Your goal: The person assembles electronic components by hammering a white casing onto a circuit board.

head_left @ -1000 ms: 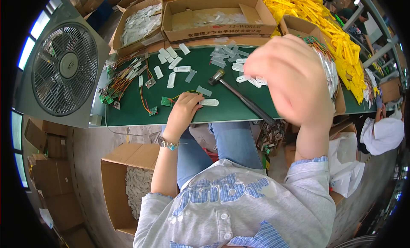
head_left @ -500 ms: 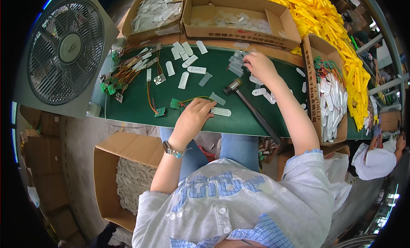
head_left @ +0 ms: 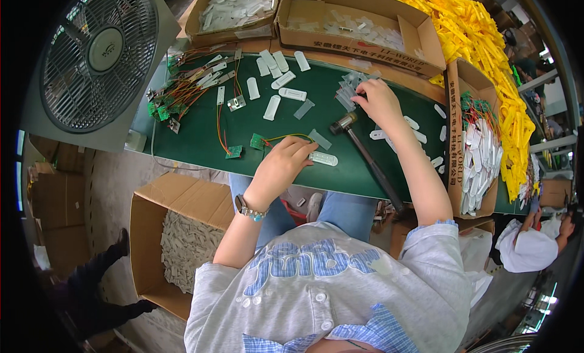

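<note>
My left hand [head_left: 283, 166] is closed on one end of a white plastic casing [head_left: 324, 158] near the table's front edge. Beside it, a green circuit board [head_left: 258, 141] trails yellow and red wires toward the fingers. A clear plastic strip [head_left: 320, 139] lies just beyond the casing. Farther right, my right hand [head_left: 378, 100] has its fingers bent in a pinch at a pile of clear plastic strips [head_left: 348, 91]; whatever is between the fingertips is too small to make out. Close below that hand lies a black-handled hammer [head_left: 371, 161].
Several white casings [head_left: 293, 94] and wired boards [head_left: 176, 100] cover the table's left half. Cardboard boxes [head_left: 359, 54] line the back, and another [head_left: 453, 140] stands at right near yellow parts [head_left: 474, 37]. A fan [head_left: 100, 55] stands at left, a floor box [head_left: 146, 249] below.
My right hand has drawn slightly toward me at the strip pile. My left hand stays on the casing. The view has shifted a little, and another person's legs now show at lower left.
</note>
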`<control>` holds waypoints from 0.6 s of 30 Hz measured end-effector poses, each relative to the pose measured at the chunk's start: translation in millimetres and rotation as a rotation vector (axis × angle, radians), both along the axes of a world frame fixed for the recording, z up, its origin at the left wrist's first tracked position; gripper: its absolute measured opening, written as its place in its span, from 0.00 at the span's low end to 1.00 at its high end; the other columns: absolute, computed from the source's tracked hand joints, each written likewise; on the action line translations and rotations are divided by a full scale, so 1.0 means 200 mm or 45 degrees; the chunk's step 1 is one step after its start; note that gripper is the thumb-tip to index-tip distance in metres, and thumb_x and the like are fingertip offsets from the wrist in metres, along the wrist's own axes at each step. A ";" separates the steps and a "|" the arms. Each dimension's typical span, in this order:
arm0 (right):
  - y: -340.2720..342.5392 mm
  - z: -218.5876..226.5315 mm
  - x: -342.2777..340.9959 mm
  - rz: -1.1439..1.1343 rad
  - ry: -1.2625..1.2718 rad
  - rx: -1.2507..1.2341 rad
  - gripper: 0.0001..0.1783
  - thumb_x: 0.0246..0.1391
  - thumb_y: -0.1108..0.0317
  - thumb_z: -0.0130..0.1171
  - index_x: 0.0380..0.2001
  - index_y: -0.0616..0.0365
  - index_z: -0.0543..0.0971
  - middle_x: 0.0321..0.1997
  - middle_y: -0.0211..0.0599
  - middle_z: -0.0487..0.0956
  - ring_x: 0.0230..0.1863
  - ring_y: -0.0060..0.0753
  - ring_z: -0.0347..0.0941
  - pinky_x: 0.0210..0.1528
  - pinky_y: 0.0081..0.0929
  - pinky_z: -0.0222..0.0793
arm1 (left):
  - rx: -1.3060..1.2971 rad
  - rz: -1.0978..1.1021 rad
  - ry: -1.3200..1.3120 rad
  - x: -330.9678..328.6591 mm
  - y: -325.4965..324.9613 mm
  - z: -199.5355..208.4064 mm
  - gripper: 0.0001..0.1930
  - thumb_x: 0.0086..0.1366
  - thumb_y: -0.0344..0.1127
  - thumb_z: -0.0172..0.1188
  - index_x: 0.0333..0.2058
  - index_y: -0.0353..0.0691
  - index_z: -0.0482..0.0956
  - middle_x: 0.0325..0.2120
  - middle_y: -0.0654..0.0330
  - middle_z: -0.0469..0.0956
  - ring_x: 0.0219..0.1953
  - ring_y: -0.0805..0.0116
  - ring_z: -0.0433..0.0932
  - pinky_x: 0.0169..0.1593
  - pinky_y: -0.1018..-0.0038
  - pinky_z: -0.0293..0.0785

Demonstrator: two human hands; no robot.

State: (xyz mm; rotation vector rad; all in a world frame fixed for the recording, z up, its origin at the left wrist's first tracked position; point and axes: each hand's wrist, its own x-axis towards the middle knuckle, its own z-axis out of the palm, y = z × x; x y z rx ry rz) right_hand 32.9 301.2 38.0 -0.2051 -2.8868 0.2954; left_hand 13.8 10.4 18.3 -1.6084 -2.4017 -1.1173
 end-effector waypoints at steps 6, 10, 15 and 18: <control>0.03 -0.01 -0.03 -0.086 -0.100 -0.227 0.10 0.51 0.65 0.67 0.33 0.58 0.79 0.36 0.37 0.82 0.43 0.43 0.77 0.44 0.40 0.73 | 0.001 -0.015 -0.012 -0.01 0.00 0.00 0.19 0.58 0.32 0.65 0.48 0.38 0.78 0.42 0.56 0.80 0.49 0.55 0.75 0.52 0.64 0.75; -0.01 0.01 0.04 -0.102 0.032 -0.229 0.08 0.51 0.68 0.65 0.32 0.57 0.77 0.35 0.36 0.81 0.39 0.45 0.78 0.40 0.42 0.73 | -0.007 -0.013 -0.033 0.00 0.00 -0.01 0.19 0.58 0.32 0.65 0.49 0.38 0.77 0.42 0.55 0.80 0.50 0.55 0.75 0.52 0.64 0.74; -0.12 0.10 0.20 -0.065 0.224 -0.049 0.05 0.53 0.71 0.62 0.32 0.56 0.77 0.31 0.36 0.79 0.37 0.45 0.77 0.38 0.40 0.72 | -0.012 0.001 -0.044 0.03 -0.02 -0.02 0.19 0.58 0.32 0.65 0.49 0.38 0.77 0.42 0.56 0.80 0.50 0.55 0.75 0.52 0.63 0.74; -0.22 0.17 0.35 0.047 0.346 0.046 0.03 0.51 0.73 0.62 0.30 0.56 0.77 0.31 0.36 0.78 0.37 0.45 0.77 0.38 0.39 0.72 | 0.016 -0.009 -0.045 0.02 0.01 -0.05 0.20 0.57 0.32 0.65 0.49 0.38 0.77 0.43 0.56 0.80 0.50 0.55 0.75 0.52 0.63 0.74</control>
